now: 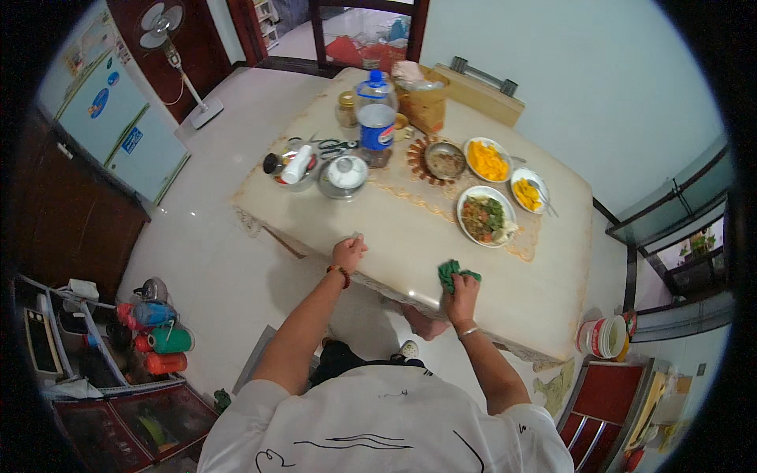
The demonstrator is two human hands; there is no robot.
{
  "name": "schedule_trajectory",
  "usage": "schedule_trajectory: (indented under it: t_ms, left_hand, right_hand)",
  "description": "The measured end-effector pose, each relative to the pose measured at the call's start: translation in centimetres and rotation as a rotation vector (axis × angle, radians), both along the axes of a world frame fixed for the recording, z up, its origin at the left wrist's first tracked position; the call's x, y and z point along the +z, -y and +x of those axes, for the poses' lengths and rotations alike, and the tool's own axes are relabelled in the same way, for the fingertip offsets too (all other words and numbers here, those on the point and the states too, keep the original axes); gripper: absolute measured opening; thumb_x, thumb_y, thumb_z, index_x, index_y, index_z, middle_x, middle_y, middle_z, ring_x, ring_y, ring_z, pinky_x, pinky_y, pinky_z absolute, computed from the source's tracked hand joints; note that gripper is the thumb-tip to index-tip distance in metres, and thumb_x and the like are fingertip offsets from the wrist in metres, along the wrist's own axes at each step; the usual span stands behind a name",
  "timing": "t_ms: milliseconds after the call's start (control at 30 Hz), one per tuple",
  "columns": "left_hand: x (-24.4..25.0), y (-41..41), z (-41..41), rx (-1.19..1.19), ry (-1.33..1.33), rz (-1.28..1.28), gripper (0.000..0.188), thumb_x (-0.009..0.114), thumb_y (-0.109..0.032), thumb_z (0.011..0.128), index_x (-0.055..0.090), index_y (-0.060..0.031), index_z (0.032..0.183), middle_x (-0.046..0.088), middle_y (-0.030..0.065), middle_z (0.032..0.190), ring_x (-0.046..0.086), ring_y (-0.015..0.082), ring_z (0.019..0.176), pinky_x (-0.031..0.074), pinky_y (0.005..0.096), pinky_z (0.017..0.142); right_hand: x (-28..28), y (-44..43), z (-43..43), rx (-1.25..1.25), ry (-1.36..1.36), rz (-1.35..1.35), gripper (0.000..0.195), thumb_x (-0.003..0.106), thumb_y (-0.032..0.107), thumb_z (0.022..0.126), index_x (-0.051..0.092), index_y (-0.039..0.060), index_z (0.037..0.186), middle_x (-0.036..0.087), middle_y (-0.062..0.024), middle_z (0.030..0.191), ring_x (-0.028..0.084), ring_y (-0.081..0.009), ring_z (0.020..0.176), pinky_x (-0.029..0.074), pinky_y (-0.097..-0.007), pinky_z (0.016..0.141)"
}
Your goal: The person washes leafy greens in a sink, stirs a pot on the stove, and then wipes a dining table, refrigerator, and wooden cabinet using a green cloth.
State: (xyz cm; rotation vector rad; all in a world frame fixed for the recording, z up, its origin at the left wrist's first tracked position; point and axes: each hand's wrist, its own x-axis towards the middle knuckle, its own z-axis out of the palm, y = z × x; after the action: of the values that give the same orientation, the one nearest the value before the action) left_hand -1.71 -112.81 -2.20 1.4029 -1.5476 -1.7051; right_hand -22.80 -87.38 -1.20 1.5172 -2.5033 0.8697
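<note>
My right hand (462, 295) presses a crumpled green cloth (450, 273) onto the tabletop close to the front edge. Loosely curled, my left hand (350, 253) is over the front edge of the cloth-covered table (402, 239), with nothing visible in it. Beyond the cloth stands a white plate of mixed cooked food with greens (486, 217). Two dishes of yellow fruit pieces, one larger (488, 159) and one smaller (528, 195), sit behind it with forks. A metal bowl of food (445, 161) rests on a brown trivet (417, 155).
Farther back are a large plastic bottle (376, 124), a jar (346, 111) and a brown paper bag (423, 103). Scissors (337, 145), a lidded container (345, 176) and a bowl of small bottles (294, 168) occupy the left side. Buckets (603, 336) stand on the floor at right.
</note>
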Motion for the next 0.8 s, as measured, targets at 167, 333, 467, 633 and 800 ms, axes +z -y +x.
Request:
schedule_trajectory:
  t_ms: [167,333,467,633,800]
  left_hand:
    - [2.2,4.1,7.1,0.072,-0.307,0.218,0.021,0.06,-0.024,0.094,0.059,-0.0057,0.084,0.059,0.0004,0.076,0.054,0.0082,0.064,0.047,0.0234,0.06]
    - [-1.5,5.4,20.7,0.142,-0.373,0.366,0.017,0.061,-0.021,0.094,0.061,-0.0044,0.091,0.062,0.0021,0.084,0.055,0.0087,0.07,0.049,0.0238,0.066]
    - [-6.5,1.7,35.0,0.427,-0.393,0.524,0.017,0.064,-0.02,0.09,0.061,-0.004,0.092,0.061,0.0036,0.08,0.056,0.0125,0.07,0.048,0.0261,0.065]
    - [-9.2,-3.8,46.1,0.666,-0.313,0.598,0.01,0.06,-0.015,0.092,0.06,-0.0053,0.091,0.063,0.0062,0.083,0.058,0.0164,0.071,0.05,0.0302,0.067]
    - [-12.0,-3.1,48.8,0.487,0.037,0.493,0.01,0.062,-0.016,0.09,0.06,-0.0057,0.09,0.063,0.0056,0.081,0.059,0.0158,0.07,0.05,0.0304,0.064]
  right_hand:
    - [0.3,12.4,9.2,0.181,0.032,-0.028,0.04,0.068,0.001,0.067,0.059,0.0051,0.106,0.052,-0.0186,0.099,0.046,-0.0397,0.099,0.04,-0.0474,0.088]
    - [0.3,21.9,16.9,0.4,0.035,-0.008,0.053,0.068,-0.004,0.061,0.057,0.005,0.112,0.05,-0.0189,0.104,0.045,-0.0399,0.101,0.04,-0.0466,0.089]
    - [0.0,28.1,21.9,0.467,0.065,-0.038,0.051,0.066,-0.005,0.062,0.058,0.0046,0.111,0.051,-0.0188,0.103,0.046,-0.0395,0.101,0.04,-0.0463,0.088]
    - [-0.8,34.8,25.8,0.627,0.012,-0.046,0.043,0.066,-0.002,0.066,0.059,0.0048,0.109,0.052,-0.0176,0.101,0.049,-0.0383,0.098,0.042,-0.0462,0.086]
    - [-1.3,40.8,29.2,0.681,-0.015,-0.085,0.039,0.069,0.005,0.069,0.06,0.0073,0.107,0.052,-0.0166,0.103,0.049,-0.0366,0.1,0.043,-0.046,0.085]
